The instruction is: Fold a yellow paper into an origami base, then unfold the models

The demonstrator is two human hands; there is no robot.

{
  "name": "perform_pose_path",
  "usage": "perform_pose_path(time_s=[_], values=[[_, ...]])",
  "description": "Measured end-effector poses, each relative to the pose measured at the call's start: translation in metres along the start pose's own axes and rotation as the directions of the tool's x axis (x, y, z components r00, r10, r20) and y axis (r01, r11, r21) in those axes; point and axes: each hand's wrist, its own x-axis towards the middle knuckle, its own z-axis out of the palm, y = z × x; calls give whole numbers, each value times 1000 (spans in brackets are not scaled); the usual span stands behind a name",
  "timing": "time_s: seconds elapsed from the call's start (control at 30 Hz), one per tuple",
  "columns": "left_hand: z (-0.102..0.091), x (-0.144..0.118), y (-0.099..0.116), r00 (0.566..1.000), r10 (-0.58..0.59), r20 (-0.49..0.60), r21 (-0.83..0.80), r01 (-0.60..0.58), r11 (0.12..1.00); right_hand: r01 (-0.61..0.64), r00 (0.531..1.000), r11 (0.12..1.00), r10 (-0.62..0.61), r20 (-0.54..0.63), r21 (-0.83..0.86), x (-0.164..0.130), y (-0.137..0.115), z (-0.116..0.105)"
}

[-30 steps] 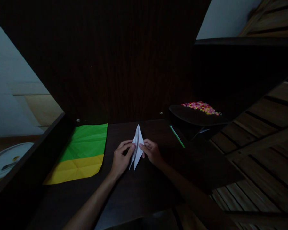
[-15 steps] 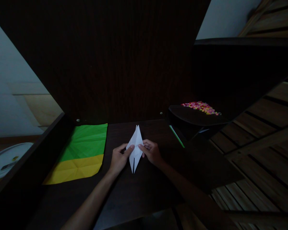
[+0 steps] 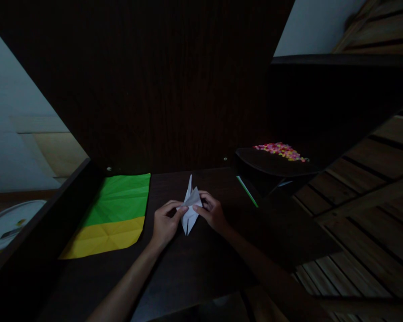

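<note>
Dark wood desk (image 3: 195, 268) w/ green-yellow paper (image 3: 112, 214), dim rm, plank floor (image 3: 372, 214).

1. No readable text, labels, brands, nos. or signs anywhere; scene v. dark.
2. White folded paper (image 3: 190, 210), centre: blank, no print.
3. Green/yellow sheet (image 3: 112, 214), left: plain colour, creases only.
4. Coloured bits (image 3: 281, 150) on dark tray, far right: too small to tell any marks.
5. Green stick (image 3: 247, 191), right: no lettering seen.
</note>
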Motion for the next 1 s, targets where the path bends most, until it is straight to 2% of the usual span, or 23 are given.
perform_pose_path(time_s=[0.17,0.27,0.37,0.5,0.63,0.73,0.87,1.0], values=[[-1,-5,7,989,151,4,68,-150,986,155,988,979,-155,15,-133,-2,-7,-2],[0,-7,7,963,268,-20,128,-263,956,268,963,940,-268,28,-210,-3,-11,-4],[0,-7,6,937,350,-16,193,-341,920,325,945,919,-325,38,-225,-4,-14,-4],[-3,-3,7,939,334,79,238,-343,909,351,936,902,-344,75,-251,-5,-15,-3],[-5,-1,8,915,363,176,136,-388,912,423,906,869,-405,121,-257,-7,-16,-3],[-3,-2,6,919,364,151,102,-380,919,484,875,839,-465,134,-250,-8,-16,-2],[-2,-4,3,948,312,57,143,-317,938,478,878,833,-460,133,-278,-9,-12,-2],[-5,-3,4,936,334,114,247,-352,903,491,871,826,-461,169,-276,-9,-9,-4]])
